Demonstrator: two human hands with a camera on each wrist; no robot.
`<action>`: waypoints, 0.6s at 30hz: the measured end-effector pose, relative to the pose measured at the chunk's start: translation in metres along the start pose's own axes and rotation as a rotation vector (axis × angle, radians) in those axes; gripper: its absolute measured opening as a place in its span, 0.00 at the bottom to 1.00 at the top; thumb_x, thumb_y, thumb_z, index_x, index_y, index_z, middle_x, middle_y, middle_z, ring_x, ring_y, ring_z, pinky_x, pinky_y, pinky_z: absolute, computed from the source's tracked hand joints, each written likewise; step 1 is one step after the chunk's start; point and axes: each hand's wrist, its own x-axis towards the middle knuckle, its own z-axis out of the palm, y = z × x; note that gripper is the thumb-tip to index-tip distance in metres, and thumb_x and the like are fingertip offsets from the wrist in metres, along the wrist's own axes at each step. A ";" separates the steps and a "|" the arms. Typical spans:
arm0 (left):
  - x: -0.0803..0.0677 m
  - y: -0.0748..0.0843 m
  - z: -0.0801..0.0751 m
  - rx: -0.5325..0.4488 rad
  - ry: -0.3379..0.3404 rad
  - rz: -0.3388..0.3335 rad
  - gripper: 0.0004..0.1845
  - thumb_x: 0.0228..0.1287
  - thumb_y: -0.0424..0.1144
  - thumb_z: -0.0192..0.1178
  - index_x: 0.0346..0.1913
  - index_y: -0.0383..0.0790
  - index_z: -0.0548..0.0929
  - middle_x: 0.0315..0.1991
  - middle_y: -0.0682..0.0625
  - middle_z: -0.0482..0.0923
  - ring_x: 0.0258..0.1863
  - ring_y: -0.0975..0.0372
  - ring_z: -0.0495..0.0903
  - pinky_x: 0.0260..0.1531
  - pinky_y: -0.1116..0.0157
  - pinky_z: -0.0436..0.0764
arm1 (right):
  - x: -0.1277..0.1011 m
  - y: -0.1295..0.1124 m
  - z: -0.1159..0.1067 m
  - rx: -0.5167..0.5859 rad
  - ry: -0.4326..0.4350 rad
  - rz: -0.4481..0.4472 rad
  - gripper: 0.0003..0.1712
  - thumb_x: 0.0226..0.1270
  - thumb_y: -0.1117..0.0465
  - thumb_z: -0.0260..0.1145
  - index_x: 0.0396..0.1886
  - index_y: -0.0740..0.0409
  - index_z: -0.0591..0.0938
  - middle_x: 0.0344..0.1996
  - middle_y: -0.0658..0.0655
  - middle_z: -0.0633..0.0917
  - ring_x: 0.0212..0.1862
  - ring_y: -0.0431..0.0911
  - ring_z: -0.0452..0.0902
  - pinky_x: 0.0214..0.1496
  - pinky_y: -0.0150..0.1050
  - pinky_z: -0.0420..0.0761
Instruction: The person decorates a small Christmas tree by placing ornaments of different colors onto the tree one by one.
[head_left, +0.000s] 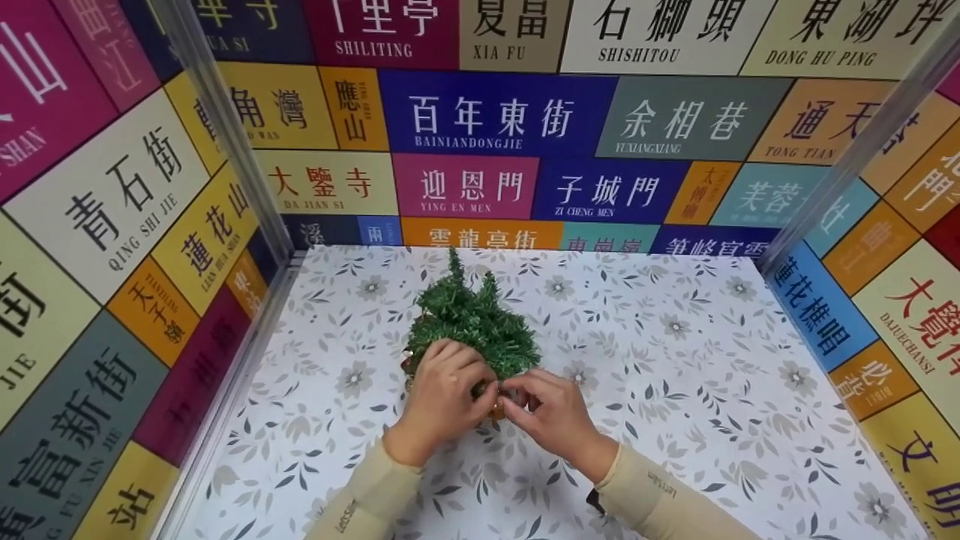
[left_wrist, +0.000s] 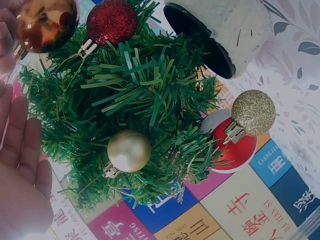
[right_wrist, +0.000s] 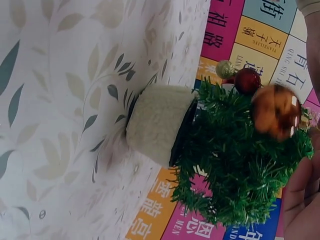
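A small green Christmas tree [head_left: 480,322] stands in a whitish pot [right_wrist: 159,124]. In front of it my left hand [head_left: 448,390] and right hand [head_left: 551,409] meet, thumbs and forefingers pinching at the top of a shiny copper-gold bauble [right_wrist: 276,112]. The bauble hangs just below the fingertips; whatever cord they grip is too small to make out. On the branches are a red glitter bauble [left_wrist: 112,21], a pale gold bauble [left_wrist: 129,150] and a gold glitter bauble [left_wrist: 253,113]. A red and white round ornament [left_wrist: 232,145] is partly hidden behind greenery.
Leaf-patterned white cloth [head_left: 675,405] covers the table. Panels with coloured street-name signs [head_left: 495,112] enclose it at the back and both sides, with clear uprights [head_left: 225,135] at the corners. A small dark object [head_left: 595,500] shows beside the right sleeve.
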 end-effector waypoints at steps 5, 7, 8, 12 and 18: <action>-0.001 0.001 0.002 -0.001 -0.015 -0.001 0.05 0.57 0.39 0.66 0.25 0.49 0.86 0.29 0.58 0.81 0.35 0.59 0.78 0.52 0.58 0.73 | 0.000 -0.001 0.004 -0.022 0.030 0.006 0.08 0.63 0.64 0.72 0.38 0.46 0.87 0.27 0.39 0.79 0.23 0.32 0.70 0.23 0.25 0.72; -0.001 0.000 0.002 -0.001 -0.020 -0.002 0.05 0.57 0.39 0.66 0.24 0.49 0.86 0.29 0.58 0.81 0.35 0.59 0.78 0.53 0.58 0.73 | -0.001 0.000 0.004 -0.024 0.034 0.016 0.06 0.65 0.62 0.71 0.37 0.45 0.86 0.27 0.38 0.78 0.23 0.31 0.70 0.23 0.25 0.71; -0.001 0.000 0.002 0.002 -0.022 -0.003 0.05 0.56 0.39 0.66 0.24 0.49 0.86 0.29 0.58 0.81 0.35 0.59 0.78 0.53 0.58 0.73 | -0.001 0.001 0.004 -0.017 0.036 0.021 0.05 0.66 0.62 0.70 0.37 0.45 0.86 0.27 0.37 0.78 0.23 0.31 0.70 0.23 0.25 0.71; -0.003 -0.001 0.001 0.037 -0.037 -0.001 0.04 0.54 0.39 0.67 0.24 0.49 0.85 0.29 0.58 0.80 0.36 0.58 0.78 0.53 0.56 0.73 | -0.003 0.005 0.002 -0.025 0.039 0.040 0.02 0.69 0.58 0.67 0.35 0.45 0.86 0.26 0.37 0.77 0.22 0.31 0.69 0.23 0.24 0.70; -0.003 -0.002 0.002 0.113 -0.058 0.025 0.04 0.53 0.39 0.66 0.24 0.47 0.85 0.28 0.55 0.80 0.34 0.57 0.78 0.52 0.55 0.74 | -0.001 0.010 0.002 -0.110 0.051 0.023 0.05 0.65 0.61 0.68 0.33 0.44 0.84 0.25 0.38 0.76 0.23 0.33 0.69 0.24 0.25 0.70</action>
